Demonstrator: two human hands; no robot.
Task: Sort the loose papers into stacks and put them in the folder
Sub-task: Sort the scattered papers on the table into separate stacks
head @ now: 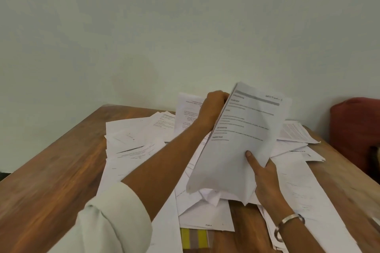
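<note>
Loose white printed papers (131, 146) lie scattered over the wooden table (53, 170). My right hand (265, 176) grips a bundle of sheets (240, 141) by its lower right edge, thumb on the front page, and holds it raised and tilted above the pile. My left hand (211, 109) reaches across to the bundle's top left corner, where its fingers curl at the edge of the sheets. A striped yellow and grey thing (195, 239), perhaps the folder, peeks out from under papers at the near edge.
A pale wall stands right behind the table. A red cushioned seat (355, 129) sits at the far right. Bare wood shows on the table's left side and in a gap near the front middle (244, 224).
</note>
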